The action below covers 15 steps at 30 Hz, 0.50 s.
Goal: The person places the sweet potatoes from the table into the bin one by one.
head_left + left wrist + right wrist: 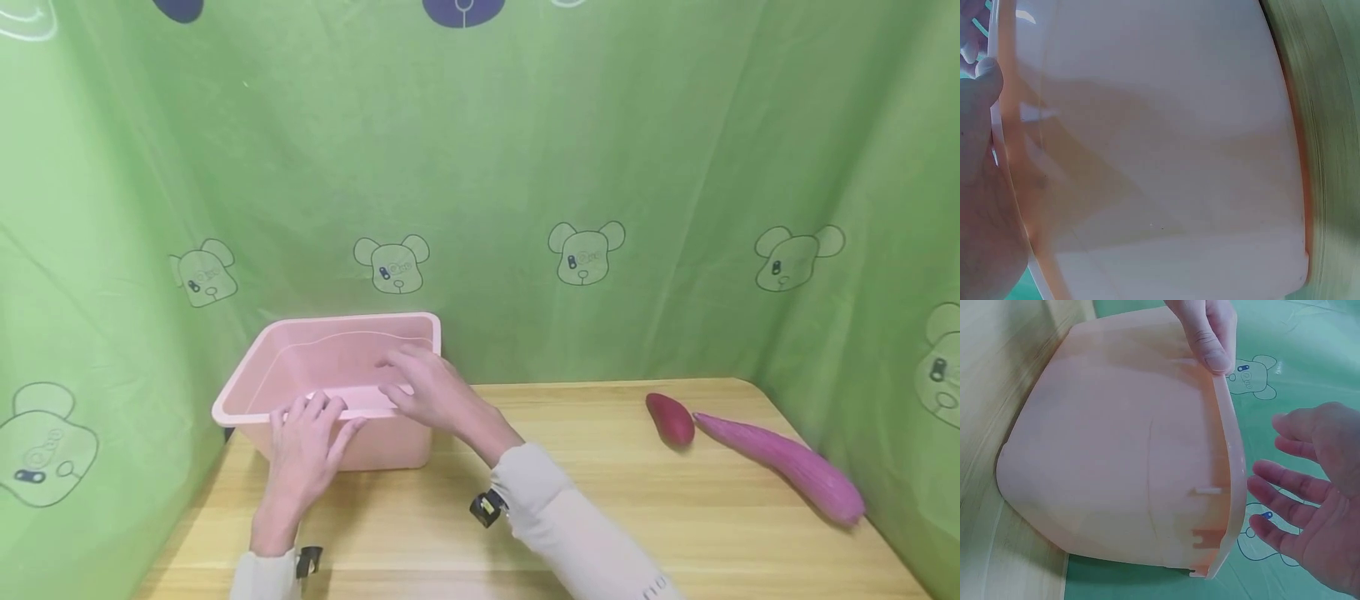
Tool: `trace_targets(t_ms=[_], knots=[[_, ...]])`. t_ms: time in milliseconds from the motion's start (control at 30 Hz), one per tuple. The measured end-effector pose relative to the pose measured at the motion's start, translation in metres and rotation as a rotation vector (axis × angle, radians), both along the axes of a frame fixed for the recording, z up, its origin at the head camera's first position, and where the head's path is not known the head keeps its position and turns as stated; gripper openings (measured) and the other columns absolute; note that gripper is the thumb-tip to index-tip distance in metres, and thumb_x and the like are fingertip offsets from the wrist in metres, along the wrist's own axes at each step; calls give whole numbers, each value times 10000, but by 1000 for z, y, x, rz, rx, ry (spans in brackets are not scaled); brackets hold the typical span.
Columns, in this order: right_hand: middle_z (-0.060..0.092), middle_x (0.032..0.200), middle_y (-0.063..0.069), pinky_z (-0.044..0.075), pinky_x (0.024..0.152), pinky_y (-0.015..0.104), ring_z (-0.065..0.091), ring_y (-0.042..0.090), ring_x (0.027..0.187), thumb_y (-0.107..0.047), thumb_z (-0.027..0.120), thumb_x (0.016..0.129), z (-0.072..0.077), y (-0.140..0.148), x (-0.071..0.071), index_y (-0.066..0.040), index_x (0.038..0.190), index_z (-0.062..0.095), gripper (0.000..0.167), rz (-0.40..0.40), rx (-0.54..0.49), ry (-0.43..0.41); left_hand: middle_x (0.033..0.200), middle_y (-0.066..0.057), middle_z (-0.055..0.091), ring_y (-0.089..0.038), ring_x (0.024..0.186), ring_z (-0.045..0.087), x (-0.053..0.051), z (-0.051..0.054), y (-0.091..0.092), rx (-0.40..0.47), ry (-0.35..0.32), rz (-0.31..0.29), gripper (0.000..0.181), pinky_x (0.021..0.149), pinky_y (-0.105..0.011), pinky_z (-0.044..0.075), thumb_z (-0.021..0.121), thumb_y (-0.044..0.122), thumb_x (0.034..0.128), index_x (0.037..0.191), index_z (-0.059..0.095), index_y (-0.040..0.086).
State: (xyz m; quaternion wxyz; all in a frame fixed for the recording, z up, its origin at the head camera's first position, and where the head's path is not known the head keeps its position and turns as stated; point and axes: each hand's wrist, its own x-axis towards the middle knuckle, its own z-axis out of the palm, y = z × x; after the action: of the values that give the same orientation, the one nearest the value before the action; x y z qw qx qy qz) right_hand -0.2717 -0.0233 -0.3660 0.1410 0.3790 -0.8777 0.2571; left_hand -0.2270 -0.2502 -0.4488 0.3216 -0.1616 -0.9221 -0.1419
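A pink plastic bin [375, 442] stands at the back left of the wooden table, its mouth facing up. My left hand [303, 450] grips the near rim, with the fingers over it and the thumb along the outer side; the right wrist view shows that thumb [1210, 353] pressed on the rim. Over the bin's right side hovers my right hand [431, 392], fingers loosely bent and apart. Nothing is in its grasp, and in the right wrist view a narrow gap separates its fingertips from the rim. The near wall hides part of the bin's floor.
On the right of the table [570, 500] lie a dark red oval item [671, 419] and a long purple eggplant [787, 462], their ends almost touching. A green curtain [495, 167] with bear-head prints hangs behind and along both sides.
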Motion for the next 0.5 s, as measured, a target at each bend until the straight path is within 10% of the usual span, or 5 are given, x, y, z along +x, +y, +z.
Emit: trace_targets(t_ms=[500], knots=[[628,1351,41,457,1060,373,581,201,1262,-218,696,989,-4,21,12,-121,1321,634,351,-14,-152,3,917,-30,543,-289,927,501,-1,0,1,10,5,-1,287,926,-563,304,669,418,975,950,612,138]])
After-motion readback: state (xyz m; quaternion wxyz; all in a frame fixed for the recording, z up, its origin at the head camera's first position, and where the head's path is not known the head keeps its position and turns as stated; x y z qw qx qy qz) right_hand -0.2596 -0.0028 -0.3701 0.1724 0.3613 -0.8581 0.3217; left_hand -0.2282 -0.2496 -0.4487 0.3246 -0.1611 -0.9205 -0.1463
